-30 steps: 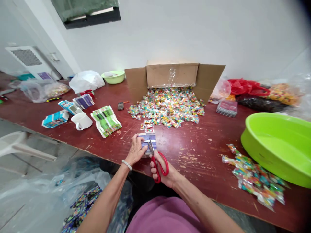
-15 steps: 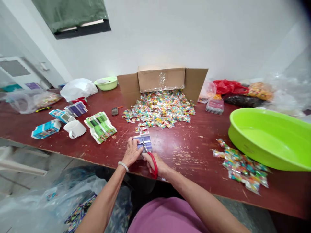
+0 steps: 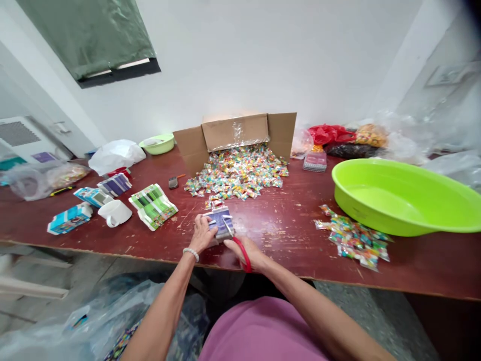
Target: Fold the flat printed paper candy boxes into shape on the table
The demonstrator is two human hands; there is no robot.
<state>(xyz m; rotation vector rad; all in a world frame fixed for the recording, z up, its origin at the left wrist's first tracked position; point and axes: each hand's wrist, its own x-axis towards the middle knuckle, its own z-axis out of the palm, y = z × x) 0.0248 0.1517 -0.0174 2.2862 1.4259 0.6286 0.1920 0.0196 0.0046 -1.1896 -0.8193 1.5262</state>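
My left hand (image 3: 203, 233) is closed on the left side of a purple printed packet (image 3: 224, 220), which lies near the table's front edge. In my right hand (image 3: 250, 253) are red-handled scissors (image 3: 246, 256), their blades parted and lying over the packet's right part. Just beyond the packet, small wrapped sweets (image 3: 240, 173) spill in a heap from an open cardboard box (image 3: 236, 131). To the left lies a green printed carton sheet (image 3: 153, 205).
A white mug (image 3: 117, 214), blue cartons (image 3: 70, 218) and a purple stack (image 3: 114, 184) are at the left. A large green basin (image 3: 398, 200) stands at the right, beside more wrapped sweets (image 3: 356, 238). Bags (image 3: 332, 134) line the back right.
The scissors and my right hand have shifted slightly right relative to the packet, and more of the packet shows. The whole view has turned a little to the right.
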